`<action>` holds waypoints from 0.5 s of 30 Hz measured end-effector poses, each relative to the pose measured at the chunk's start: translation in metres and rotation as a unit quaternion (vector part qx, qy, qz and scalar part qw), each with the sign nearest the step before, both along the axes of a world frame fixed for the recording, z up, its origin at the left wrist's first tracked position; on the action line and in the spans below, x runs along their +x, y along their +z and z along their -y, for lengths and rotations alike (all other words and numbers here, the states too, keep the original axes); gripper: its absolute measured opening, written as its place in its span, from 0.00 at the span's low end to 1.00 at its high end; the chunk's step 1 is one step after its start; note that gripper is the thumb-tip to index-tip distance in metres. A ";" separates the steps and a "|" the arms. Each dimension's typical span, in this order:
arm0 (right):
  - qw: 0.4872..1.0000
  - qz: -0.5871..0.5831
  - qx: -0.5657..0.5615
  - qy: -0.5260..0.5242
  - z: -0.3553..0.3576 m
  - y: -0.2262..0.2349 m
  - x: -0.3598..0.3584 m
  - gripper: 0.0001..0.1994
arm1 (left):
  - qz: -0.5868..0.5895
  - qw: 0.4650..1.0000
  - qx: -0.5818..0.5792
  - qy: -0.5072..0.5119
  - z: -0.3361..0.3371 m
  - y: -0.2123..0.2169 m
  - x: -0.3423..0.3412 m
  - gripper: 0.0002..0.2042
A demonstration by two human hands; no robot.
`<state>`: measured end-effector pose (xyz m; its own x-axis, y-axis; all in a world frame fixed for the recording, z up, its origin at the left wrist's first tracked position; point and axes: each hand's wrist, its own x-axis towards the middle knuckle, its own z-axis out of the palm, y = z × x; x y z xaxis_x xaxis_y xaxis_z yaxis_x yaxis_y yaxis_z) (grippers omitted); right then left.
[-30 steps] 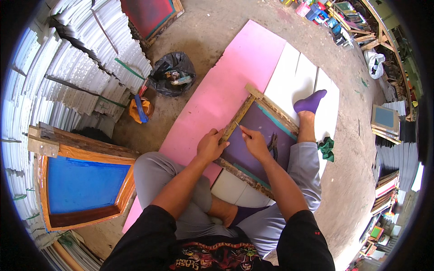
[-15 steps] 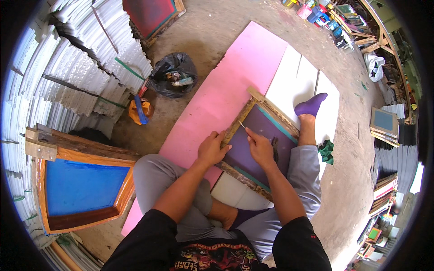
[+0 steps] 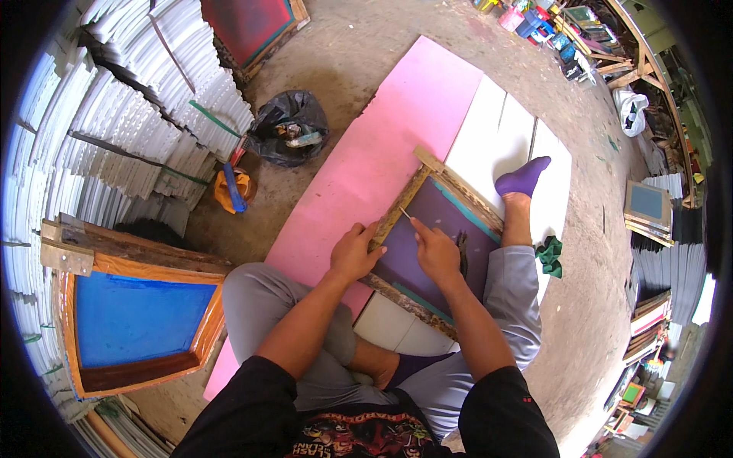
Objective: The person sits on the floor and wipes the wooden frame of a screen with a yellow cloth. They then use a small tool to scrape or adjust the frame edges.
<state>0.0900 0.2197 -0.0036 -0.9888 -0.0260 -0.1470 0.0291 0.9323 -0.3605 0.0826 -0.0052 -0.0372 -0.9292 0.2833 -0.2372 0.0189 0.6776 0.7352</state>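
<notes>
A screen-printing frame (image 3: 469,195) with rough wooden sides and purple mesh (image 3: 482,221) lies tilted across my board seat, between my legs. My left hand (image 3: 356,252) is closed on its left wooden side, thumb reaching over the mesh edge. In my right hand (image 3: 437,252) is a thin, light-coloured pointed tool (image 3: 405,213); its tip is at the inner edge of that left side. The fist hides the rest of the tool, so its kind is unclear. Beside the right hand, a dark object (image 3: 463,248) lies on the mesh, partly covered.
Pink board (image 3: 359,153) and white boards (image 3: 489,126) lie beneath. A blue-mesh frame (image 3: 145,317) leans at left, by stacked white sheets (image 3: 122,114). Beyond are a black bag (image 3: 286,114) and an orange container (image 3: 224,189). A green cloth (image 3: 549,256) sits right of my leg.
The right hand and its pointed tool have shifted very slightly toward me along the frame's left side. My left hand keeps its hold. The whole view has moved a little.
</notes>
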 end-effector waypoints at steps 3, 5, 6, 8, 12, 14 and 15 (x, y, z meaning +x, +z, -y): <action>1.000 -0.002 0.001 -0.004 0.002 0.001 -0.004 0.19 | 0.001 1.000 0.004 0.001 0.000 0.001 -0.001 0.32; 1.000 0.004 0.012 -0.007 0.004 0.002 -0.006 0.19 | 0.001 1.000 0.007 0.003 0.000 0.001 -0.001 0.32; 1.000 0.008 0.019 -0.009 0.006 0.004 -0.006 0.19 | 0.001 1.000 0.010 0.005 0.000 0.000 0.000 0.32; 0.999 0.019 0.031 -0.012 0.010 0.009 -0.007 0.20 | 0.000 1.000 0.011 0.007 0.000 -0.001 0.000 0.32; 0.999 0.017 0.039 -0.012 0.011 0.009 -0.006 0.20 | 0.000 1.000 0.012 0.007 0.000 -0.002 0.000 0.32; 0.999 0.019 0.037 -0.015 0.009 0.008 -0.005 0.20 | -0.001 1.000 0.014 0.008 -0.001 -0.003 0.000 0.32; 0.999 0.029 0.035 -0.018 0.011 0.012 -0.006 0.20 | -0.004 1.000 0.016 0.010 0.000 -0.004 0.000 0.32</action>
<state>0.0842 0.2084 0.0086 -0.9786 0.0209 -0.2045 0.0812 0.9532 -0.2912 0.0830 -0.0050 -0.0413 -0.9365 0.2718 -0.2217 0.0109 0.6544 0.7561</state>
